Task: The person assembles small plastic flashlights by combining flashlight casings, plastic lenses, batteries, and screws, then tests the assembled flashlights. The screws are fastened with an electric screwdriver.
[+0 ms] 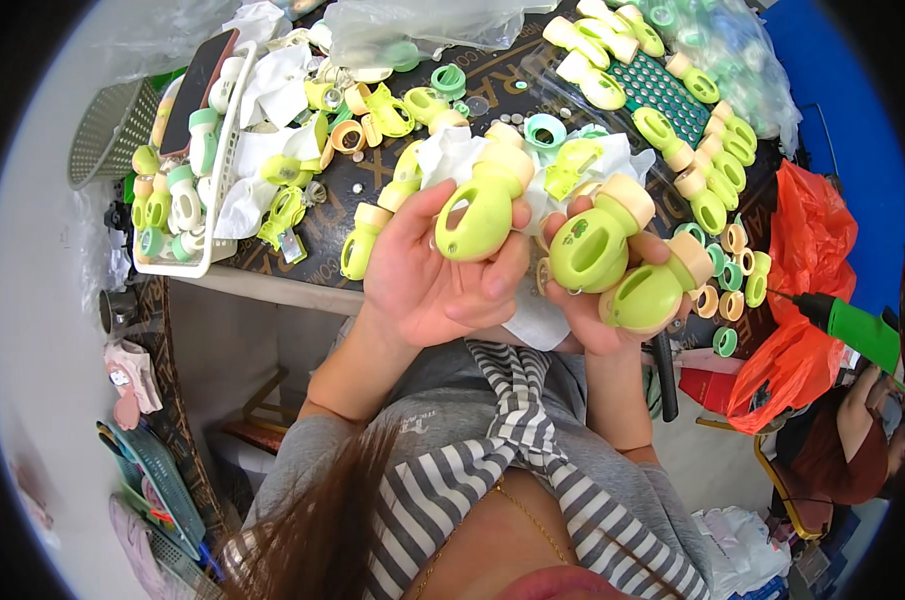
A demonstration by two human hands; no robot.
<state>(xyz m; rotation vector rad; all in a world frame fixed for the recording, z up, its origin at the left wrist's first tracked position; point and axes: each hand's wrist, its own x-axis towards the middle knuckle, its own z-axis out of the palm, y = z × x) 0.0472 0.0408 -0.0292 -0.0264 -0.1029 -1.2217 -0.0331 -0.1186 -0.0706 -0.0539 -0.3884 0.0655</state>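
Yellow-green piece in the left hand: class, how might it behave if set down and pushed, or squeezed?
The yellow-green piece would probably rock or roll, given its rounded body. Its smooth, plastic-looking shell suggests it is stiff. The oval opening hints at a hollow, fairly light build.

Lime-green cases [491, 212], peach caps [628, 203], grey-and-white striped fabric [428, 488]

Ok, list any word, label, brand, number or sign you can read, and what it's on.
Dark tabletop: large printed lettering, partly covered, not quoted here.
Grey shirt: small lettering, too small to read.
Upper green piece in the right hand: dark mark, too small to make out.
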